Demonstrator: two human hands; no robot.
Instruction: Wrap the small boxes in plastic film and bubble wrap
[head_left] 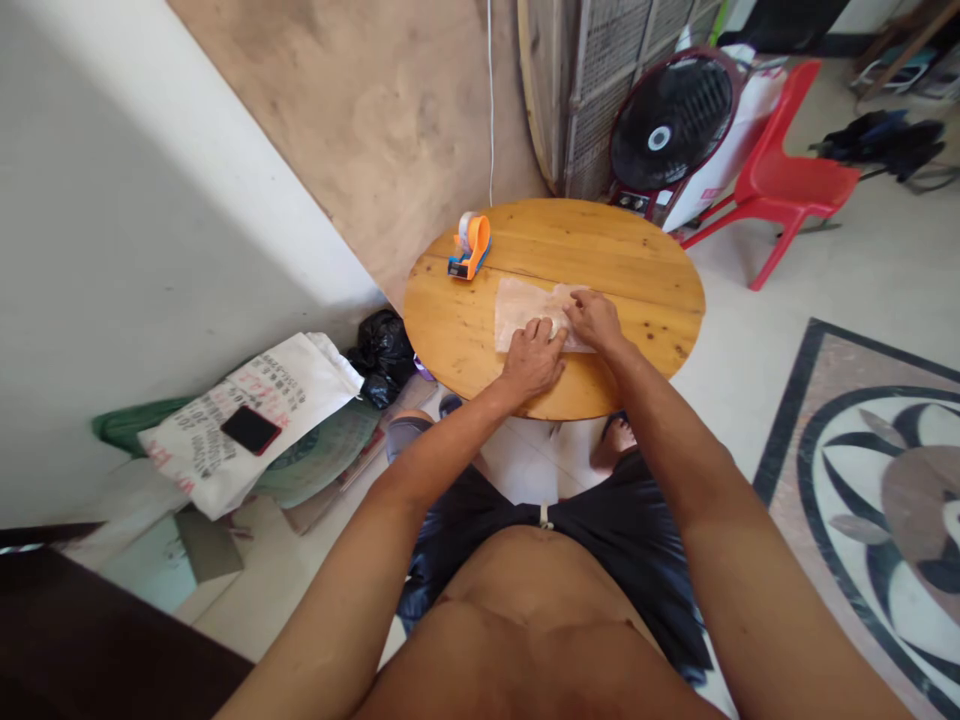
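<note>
Head view: both hands [564,340] press crinkled translucent wrap [529,312], round wooden table [645,270].

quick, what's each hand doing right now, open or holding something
left hand: fingers curled, pressing on the plastic bag; grip cannot be told
right hand: fingers bent, resting on the same bag; grip cannot be told

Plastic bag [525,305]: translucent, whitish, crinkled, roughly rectangular; lies flat on round wooden table [645,270], mid-table toward near edge, long side across; right and near parts partly hidden; contents can't tell
</note>
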